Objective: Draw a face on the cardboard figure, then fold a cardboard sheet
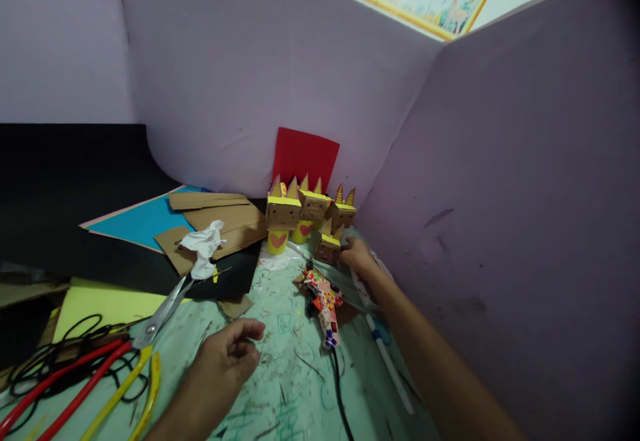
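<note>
At the back of the table my right hand [359, 258] has its fingers closed at the right edge of a small cardboard box figure [328, 249] with pointed ears and a yellow top. Part of the grip is hidden behind the figure. Similar box-headed figures stand beside it: one [283, 213] on a yellow base with a heart, another [314, 208] behind, and a third [343, 213] near the corner. My left hand [227, 361] hovers over the front of the table, fingers loosely curled and apart, with nothing in it. Between the hands lies a flower-patterned glue gun [326, 304].
Red-handled scissors [160, 318], a yellow-handled tool [125, 388] and tangled black cord [75, 354] lie at left. Cardboard pieces [240, 224], crumpled white tissue [204, 248] and blue sheet [135, 221] are farther back. A white stick-like pen [393, 368] lies right. Purple walls [475, 194] enclose the corner.
</note>
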`<action>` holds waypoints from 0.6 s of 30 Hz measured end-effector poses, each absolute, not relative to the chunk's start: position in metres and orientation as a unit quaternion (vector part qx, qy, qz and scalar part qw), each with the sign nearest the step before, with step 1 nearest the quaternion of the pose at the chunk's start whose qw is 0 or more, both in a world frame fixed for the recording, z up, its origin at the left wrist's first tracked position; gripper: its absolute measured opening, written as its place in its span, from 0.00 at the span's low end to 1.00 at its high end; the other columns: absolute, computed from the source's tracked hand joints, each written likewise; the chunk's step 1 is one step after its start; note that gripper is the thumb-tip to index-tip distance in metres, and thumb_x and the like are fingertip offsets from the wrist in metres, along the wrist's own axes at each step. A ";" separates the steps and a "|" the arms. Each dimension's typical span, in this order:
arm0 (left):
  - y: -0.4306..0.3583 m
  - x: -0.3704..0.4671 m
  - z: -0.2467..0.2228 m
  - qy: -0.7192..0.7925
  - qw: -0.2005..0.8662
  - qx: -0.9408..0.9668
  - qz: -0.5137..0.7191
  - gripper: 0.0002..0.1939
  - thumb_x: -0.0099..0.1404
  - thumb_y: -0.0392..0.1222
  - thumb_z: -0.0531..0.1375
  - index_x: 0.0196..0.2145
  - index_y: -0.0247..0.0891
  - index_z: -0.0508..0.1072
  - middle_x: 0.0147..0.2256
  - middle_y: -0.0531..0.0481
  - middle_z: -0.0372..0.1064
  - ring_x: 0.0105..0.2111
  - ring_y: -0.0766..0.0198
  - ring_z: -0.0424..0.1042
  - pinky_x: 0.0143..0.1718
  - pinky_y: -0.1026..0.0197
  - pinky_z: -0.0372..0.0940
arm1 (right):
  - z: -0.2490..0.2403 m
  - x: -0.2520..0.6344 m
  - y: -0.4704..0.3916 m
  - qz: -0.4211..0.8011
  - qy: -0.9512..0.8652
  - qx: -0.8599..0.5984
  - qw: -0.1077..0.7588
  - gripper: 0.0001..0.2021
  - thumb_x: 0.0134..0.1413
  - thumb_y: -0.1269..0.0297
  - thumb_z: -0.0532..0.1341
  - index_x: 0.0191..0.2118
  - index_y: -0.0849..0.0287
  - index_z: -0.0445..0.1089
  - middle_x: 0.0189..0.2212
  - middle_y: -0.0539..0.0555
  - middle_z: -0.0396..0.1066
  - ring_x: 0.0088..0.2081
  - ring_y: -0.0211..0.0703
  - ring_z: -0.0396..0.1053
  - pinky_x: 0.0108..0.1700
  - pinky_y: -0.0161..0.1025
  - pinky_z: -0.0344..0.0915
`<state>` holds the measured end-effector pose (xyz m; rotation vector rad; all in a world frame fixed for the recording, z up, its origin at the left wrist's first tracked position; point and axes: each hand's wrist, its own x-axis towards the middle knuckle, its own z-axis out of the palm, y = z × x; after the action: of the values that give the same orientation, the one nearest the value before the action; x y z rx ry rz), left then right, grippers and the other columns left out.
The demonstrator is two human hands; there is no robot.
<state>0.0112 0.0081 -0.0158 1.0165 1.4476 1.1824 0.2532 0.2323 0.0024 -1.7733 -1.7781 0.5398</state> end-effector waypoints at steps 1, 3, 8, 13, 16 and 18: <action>0.008 0.011 -0.018 0.595 0.484 0.418 0.488 0.15 0.41 0.44 0.62 0.29 0.37 0.75 0.28 0.46 0.73 0.27 0.59 0.69 0.27 0.61 0.63 | 0.005 0.253 0.231 0.206 -0.655 -0.674 0.274 0.15 0.61 0.61 0.60 0.52 0.60 0.66 0.49 0.56 0.68 0.45 0.47 0.70 0.44 0.48 0.70; 0.009 0.009 -0.024 0.590 0.472 0.423 0.500 0.15 0.42 0.44 0.62 0.30 0.37 0.75 0.28 0.47 0.73 0.26 0.59 0.69 0.27 0.61 0.63 | 0.012 0.253 0.228 0.211 -0.640 -0.690 0.265 0.15 0.61 0.61 0.60 0.51 0.60 0.66 0.49 0.56 0.68 0.46 0.48 0.70 0.45 0.47 0.70; 0.009 0.009 -0.020 0.590 0.472 0.432 0.493 0.13 0.45 0.44 0.62 0.30 0.37 0.74 0.23 0.51 0.69 0.23 0.62 0.64 0.24 0.63 0.58 | 0.041 0.254 0.191 0.204 -0.637 -0.678 0.305 0.14 0.59 0.64 0.61 0.50 0.61 0.67 0.48 0.57 0.70 0.47 0.48 0.70 0.48 0.50 0.68; -0.004 0.012 0.008 0.570 0.478 0.410 0.528 0.11 0.47 0.47 0.60 0.25 0.37 0.73 0.19 0.53 0.64 0.20 0.65 0.60 0.22 0.63 0.56 | 0.047 0.229 0.108 0.287 -0.651 -0.585 0.390 0.21 0.56 0.56 0.60 0.54 0.59 0.67 0.47 0.62 0.74 0.46 0.54 0.73 0.48 0.49 0.68; -0.018 0.016 0.017 0.486 0.504 0.434 0.567 0.10 0.47 0.47 0.61 0.23 0.37 0.74 0.19 0.51 0.66 0.20 0.65 0.63 0.23 0.64 0.57 | 0.021 0.197 0.057 0.566 -0.543 -0.453 0.425 0.29 0.47 0.38 0.61 0.47 0.57 0.74 0.46 0.64 0.75 0.46 0.59 0.73 0.47 0.54 0.68; -0.024 0.022 0.018 0.368 0.639 0.398 0.546 0.10 0.43 0.46 0.60 0.20 0.36 0.73 0.16 0.50 0.65 0.16 0.65 0.62 0.18 0.63 0.57 | -0.002 0.174 0.030 0.658 -0.486 -0.419 0.394 0.33 0.42 0.32 0.59 0.39 0.58 0.78 0.38 0.64 0.78 0.42 0.61 0.75 0.43 0.54 0.71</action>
<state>0.0220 -0.0241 0.0177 0.9075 0.8401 1.2448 0.1736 0.0297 -0.0020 -1.0615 -1.2322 1.6693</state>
